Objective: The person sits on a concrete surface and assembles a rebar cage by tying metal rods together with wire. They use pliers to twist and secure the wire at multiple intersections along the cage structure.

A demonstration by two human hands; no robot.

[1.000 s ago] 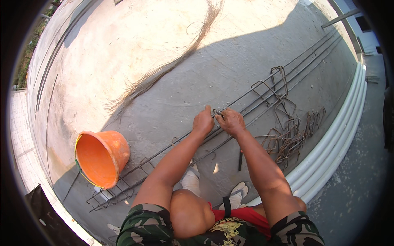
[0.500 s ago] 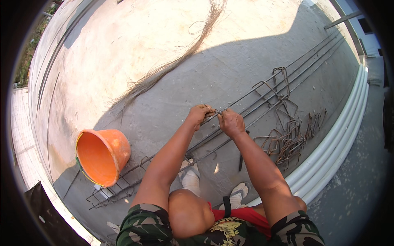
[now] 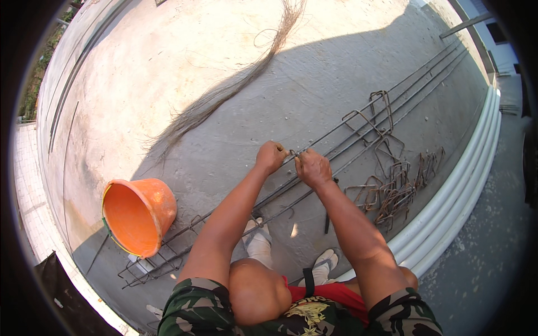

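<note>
Long steel reinforcing bars (image 3: 337, 152) run diagonally over the concrete floor in front of me. My left hand (image 3: 271, 157) is closed in a pinch just above the nearest stretch of the top bar. Close beside it on the right, my right hand (image 3: 314, 168) is closed too, knuckles up, against the same bar. A small dark bent metal piece (image 3: 293, 153) shows between my fingertips; whether it is wire or a stirrup's end I cannot tell. Square stirrups (image 3: 381, 101) hang around the bars farther right, and several more lie in a loose pile (image 3: 395, 193).
An orange bucket (image 3: 168, 205) lies tipped on its side at the left, beside the bars' tied end (image 3: 147, 273). A long bundle of thin wire (image 3: 224, 96) stretches across the floor beyond. White pipes (image 3: 448, 213) curve along the right. My sandalled feet (image 3: 325, 261) are close to the bars.
My left hand's fingers have curled in more tightly, and its fist has lifted slightly at the bar. The right hand stays nearly where it was. The view has shifted a little.
</note>
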